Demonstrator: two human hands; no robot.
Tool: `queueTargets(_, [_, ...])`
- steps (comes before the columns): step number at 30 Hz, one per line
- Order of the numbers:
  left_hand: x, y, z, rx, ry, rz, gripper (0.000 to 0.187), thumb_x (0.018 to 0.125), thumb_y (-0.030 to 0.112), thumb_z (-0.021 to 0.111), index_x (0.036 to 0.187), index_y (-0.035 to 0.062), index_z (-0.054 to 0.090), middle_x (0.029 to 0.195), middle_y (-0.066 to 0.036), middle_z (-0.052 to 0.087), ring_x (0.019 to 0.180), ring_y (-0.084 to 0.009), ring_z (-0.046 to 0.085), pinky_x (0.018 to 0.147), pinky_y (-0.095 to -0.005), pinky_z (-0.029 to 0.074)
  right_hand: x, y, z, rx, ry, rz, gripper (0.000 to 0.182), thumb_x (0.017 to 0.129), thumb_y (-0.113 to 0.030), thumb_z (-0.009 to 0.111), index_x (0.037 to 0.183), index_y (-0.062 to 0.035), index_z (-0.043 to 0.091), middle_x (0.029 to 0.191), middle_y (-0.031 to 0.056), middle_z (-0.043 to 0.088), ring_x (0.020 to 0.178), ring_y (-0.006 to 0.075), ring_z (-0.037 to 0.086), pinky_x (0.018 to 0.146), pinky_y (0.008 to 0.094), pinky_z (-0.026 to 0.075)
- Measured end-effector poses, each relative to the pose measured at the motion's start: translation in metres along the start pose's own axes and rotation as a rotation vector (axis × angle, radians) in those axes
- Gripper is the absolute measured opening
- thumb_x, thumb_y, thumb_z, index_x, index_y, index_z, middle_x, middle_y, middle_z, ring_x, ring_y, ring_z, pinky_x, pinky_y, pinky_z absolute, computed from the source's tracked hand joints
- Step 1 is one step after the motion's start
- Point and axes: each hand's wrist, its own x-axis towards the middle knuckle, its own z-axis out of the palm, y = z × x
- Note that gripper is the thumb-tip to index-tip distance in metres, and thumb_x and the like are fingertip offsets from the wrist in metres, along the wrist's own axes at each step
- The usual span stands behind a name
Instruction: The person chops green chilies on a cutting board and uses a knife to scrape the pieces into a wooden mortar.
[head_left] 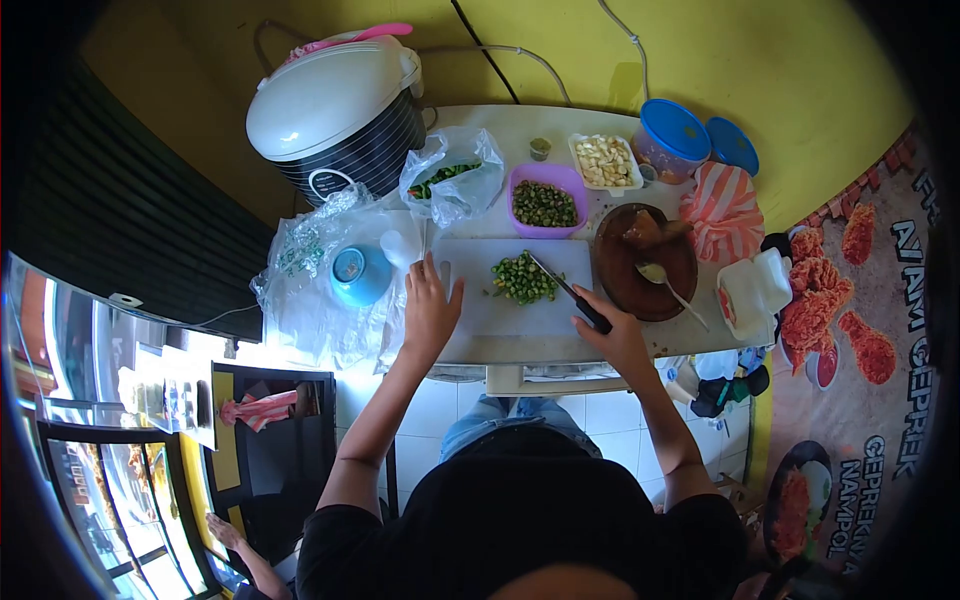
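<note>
Chopped green chilies (523, 279) sit heaped on the cutting board (500, 310) between your hands — your right hand (618, 335) grips the knife (565, 287), blade angled into the pile, while your left hand (428, 310) rests flat, fingers spread, holding nothing.

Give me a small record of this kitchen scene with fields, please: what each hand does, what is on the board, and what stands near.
left hand: flat on the cutting board, empty
right hand: grips the knife, blade tip at the pile
on board: chopped green chilies
behind board: purple tub with more cut chilies; plastic bag of whole ones
right of board: brown mortar with a spoon
left of board: blue bowl
far left: rice cooker
</note>
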Motion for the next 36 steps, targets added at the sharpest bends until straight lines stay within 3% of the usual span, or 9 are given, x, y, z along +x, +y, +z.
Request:
queueTargets(3, [0.014, -0.003, 0.005, 0.255, -0.039, 0.058, 0.026, 0.089, 0.015, 0.058, 0.097, -0.0094, 0.062, 0.107, -0.021, 0.059, 0.1, -0.0339, 0.053, 0.086, -0.0421, 0.046, 0.0, 0.004, 0.002, -0.033, 0.007, -0.009, 0.048, 0.089, -0.02, 0.069, 0.136, -0.0176, 0.058, 0.114, 0.0166, 0.069, 0.097, 0.0256, 0.071, 0.081, 0.0296, 0.052])
queueTargets(9, [0.027, -0.012, 0.005, 0.044, -0.126, -0.116, 0.023, 0.083, 0.013, 0.057, 0.089, -0.0096, 0.062, 0.102, -0.022, 0.06, 0.088, -0.0336, 0.056, 0.079, -0.0401, 0.049, -0.002, 0.013, 0.006, -0.014, -0.016, -0.024, 0.047, 0.09, -0.021, 0.068, 0.136, -0.0184, 0.057, 0.113, 0.0142, 0.069, 0.094, 0.0264, 0.071, 0.078, 0.0298, 0.053])
queueTargets(12, [0.024, -0.023, 0.005, 0.19, -0.168, 0.067, 0.027, 0.084, 0.015, 0.056, 0.086, -0.0116, 0.059, 0.099, -0.024, 0.059, 0.087, -0.0348, 0.057, 0.075, -0.0417, 0.051, -0.002, 0.008, 0.005, -0.032, -0.033, -0.022, 0.046, 0.091, -0.02, 0.068, 0.136, -0.0161, 0.057, 0.112, 0.0139, 0.07, 0.087, 0.02, 0.07, 0.076, 0.0282, 0.052])
queueTargets(14, [0.023, -0.025, 0.007, 0.07, -0.139, 0.001, 0.027, 0.085, 0.015, 0.055, 0.088, -0.0116, 0.058, 0.097, -0.026, 0.058, 0.088, -0.0368, 0.059, 0.075, -0.0439, 0.052, -0.003, 0.002, 0.003, -0.022, -0.053, 0.024, 0.045, 0.091, -0.016, 0.069, 0.135, -0.0118, 0.058, 0.11, 0.0153, 0.071, 0.081, 0.0095, 0.065, 0.076, 0.0259, 0.051])
queueTargets(21, [0.031, -0.001, -0.025, -0.495, -0.347, -0.462, 0.031, 0.089, 0.013, 0.056, 0.111, -0.0068, 0.051, 0.092, -0.031, 0.06, 0.088, -0.0432, 0.063, 0.077, -0.0493, 0.051, -0.003, 0.004, 0.005, -0.06, -0.028, -0.023, 0.043, 0.093, -0.023, 0.066, 0.135, -0.0161, 0.058, 0.107, 0.0153, 0.07, 0.077, 0.0219, 0.071, 0.069, 0.0287, 0.052])
queueTargets(26, [0.012, -0.021, 0.007, -0.484, -0.103, -0.18, 0.063, 0.09, 0.029, 0.067, 0.139, -0.0003, 0.041, 0.089, -0.031, 0.061, 0.083, -0.0363, 0.062, 0.069, -0.0428, 0.053, -0.003, 0.003, 0.004, -0.048, -0.042, -0.018, 0.043, 0.094, -0.023, 0.066, 0.135, -0.0159, 0.058, 0.106, 0.0166, 0.07, 0.078, 0.0236, 0.071, 0.07, 0.0294, 0.052])
queueTargets(29, [0.002, -0.002, -0.01, -0.422, -0.125, -0.055, 0.079, 0.087, 0.037, 0.073, 0.147, 0.0034, 0.035, 0.092, -0.027, 0.062, 0.081, -0.0297, 0.061, 0.068, -0.0376, 0.053, -0.003, 0.0, 0.004, -0.032, -0.042, -0.009, 0.043, 0.093, -0.019, 0.068, 0.134, -0.0102, 0.059, 0.106, 0.0144, 0.071, 0.074, 0.0063, 0.057, 0.07, 0.0249, 0.05])
queueTargets(32, [0.0, 0.002, -0.021, -0.506, -0.185, -0.141, 0.08, 0.086, 0.036, 0.075, 0.146, 0.0, 0.036, 0.096, -0.017, 0.063, 0.082, -0.0236, 0.061, 0.072, -0.0331, 0.052, -0.002, 0.003, 0.006, -0.035, -0.03, -0.026, 0.043, 0.093, -0.019, 0.068, 0.134, -0.0101, 0.059, 0.106, 0.0143, 0.071, 0.074, 0.0067, 0.057, 0.07, 0.0249, 0.05])
queueTargets(36, [0.0, -0.026, 0.007, -0.709, -0.188, -0.318, 0.067, 0.089, 0.03, 0.073, 0.138, -0.0046, 0.043, 0.099, -0.015, 0.064, 0.085, -0.0223, 0.061, 0.077, -0.0321, 0.051, -0.001, 0.005, 0.006, -0.044, -0.041, -0.028, 0.042, 0.093, -0.023, 0.066, 0.134, -0.0157, 0.059, 0.109, 0.0173, 0.069, 0.086, 0.0278, 0.071, 0.073, 0.0307, 0.053])
